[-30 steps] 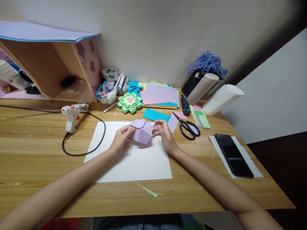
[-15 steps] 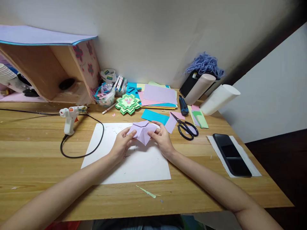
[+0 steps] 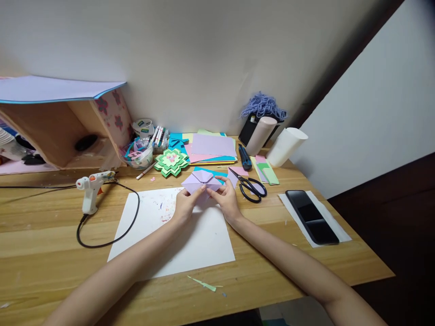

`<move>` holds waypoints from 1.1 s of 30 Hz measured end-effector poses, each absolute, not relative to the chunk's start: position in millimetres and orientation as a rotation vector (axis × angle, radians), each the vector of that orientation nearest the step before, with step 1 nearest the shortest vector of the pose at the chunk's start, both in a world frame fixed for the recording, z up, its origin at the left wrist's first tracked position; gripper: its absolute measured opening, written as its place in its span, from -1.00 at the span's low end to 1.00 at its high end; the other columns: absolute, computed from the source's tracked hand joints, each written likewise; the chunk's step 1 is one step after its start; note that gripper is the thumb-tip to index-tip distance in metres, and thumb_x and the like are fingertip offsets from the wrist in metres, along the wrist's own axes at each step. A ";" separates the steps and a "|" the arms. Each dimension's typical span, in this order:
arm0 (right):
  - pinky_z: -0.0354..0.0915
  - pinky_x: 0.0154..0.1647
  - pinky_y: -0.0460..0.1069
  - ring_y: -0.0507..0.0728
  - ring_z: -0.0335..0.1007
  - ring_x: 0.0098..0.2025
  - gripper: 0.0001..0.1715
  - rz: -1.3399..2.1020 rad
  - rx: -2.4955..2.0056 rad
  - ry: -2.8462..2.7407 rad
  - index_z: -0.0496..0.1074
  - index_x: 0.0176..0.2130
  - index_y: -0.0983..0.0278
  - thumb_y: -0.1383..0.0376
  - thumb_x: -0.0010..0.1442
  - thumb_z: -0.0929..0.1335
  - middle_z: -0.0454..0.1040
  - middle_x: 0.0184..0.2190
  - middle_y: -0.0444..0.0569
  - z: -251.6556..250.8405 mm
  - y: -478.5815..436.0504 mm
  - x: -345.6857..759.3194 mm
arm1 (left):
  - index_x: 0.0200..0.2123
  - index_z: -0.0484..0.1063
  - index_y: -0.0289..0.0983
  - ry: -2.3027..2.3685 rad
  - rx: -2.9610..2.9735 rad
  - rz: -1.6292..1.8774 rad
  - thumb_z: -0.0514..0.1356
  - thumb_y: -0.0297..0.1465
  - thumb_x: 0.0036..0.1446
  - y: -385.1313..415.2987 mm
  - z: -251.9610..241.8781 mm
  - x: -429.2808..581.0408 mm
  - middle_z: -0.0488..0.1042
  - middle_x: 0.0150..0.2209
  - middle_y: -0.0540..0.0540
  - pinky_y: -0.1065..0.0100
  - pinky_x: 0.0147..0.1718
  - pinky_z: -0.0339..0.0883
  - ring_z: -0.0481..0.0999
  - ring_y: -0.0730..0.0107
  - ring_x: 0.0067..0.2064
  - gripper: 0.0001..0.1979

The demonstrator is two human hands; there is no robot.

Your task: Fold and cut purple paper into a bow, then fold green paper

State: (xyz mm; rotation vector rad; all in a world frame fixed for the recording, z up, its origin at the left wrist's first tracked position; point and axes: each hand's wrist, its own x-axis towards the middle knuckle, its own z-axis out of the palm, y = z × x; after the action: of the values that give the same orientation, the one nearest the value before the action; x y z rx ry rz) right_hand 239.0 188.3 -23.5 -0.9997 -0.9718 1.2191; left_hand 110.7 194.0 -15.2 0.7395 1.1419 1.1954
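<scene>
Together, our left hand (image 3: 185, 204) and right hand (image 3: 228, 200) pinched the folded lilac paper (image 3: 195, 180) between thumbs and fingers, above the white sheet (image 3: 204, 240) toward its far edge, left of the black-handled scissors (image 3: 242, 179)

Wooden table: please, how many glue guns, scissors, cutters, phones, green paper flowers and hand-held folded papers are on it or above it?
Glue gun: 1
Scissors: 1
Cutter: 1
Phone: 1
Green paper flower: 1
Folded lilac paper, held by left hand and right hand: 1
Total: 6
</scene>
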 end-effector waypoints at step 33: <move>0.13 -0.41 -0.06 0.15 0.33 -0.34 -0.75 0.464 -2.038 -1.624 0.28 -0.35 0.26 0.21 -0.07 0.36 0.41 -0.42 -0.03 -8.7 197.5 358.6 | -0.23 0.51 -0.35 0.990 0.952 1.056 0.40 -0.24 -0.26 213.8 -11.4 102.0 0.55 -0.24 -0.20 0.32 -0.27 0.34 0.51 0.22 -0.25 -0.53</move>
State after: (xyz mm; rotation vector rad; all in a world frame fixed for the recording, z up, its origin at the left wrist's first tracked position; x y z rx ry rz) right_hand 358.6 197.5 -8.7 -2.0383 -1.6243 0.4642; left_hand 102.0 213.8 -11.4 0.9522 0.9897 1.0561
